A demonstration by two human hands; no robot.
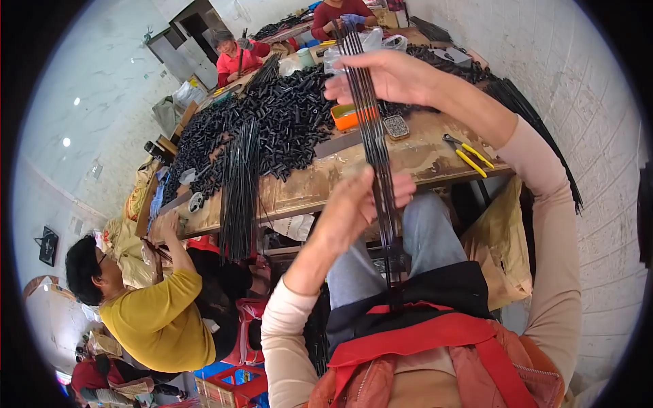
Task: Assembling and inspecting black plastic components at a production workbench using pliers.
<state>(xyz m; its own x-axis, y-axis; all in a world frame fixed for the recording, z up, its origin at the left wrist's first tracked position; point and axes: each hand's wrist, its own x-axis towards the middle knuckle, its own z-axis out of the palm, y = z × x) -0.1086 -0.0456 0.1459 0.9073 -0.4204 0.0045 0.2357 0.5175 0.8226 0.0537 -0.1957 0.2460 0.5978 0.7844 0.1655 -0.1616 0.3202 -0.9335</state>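
Red band (pixel 415 345), black rods (pixel 374 139), scuffed table (pixel 427 151), white walls (pixel 585 143).

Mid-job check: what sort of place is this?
Likely a small manual workshop: a wooden workbench carries a large heap of short black tubular parts, a bundle of thin black rods is in hand, and yellow-handled pliers lie nearby.
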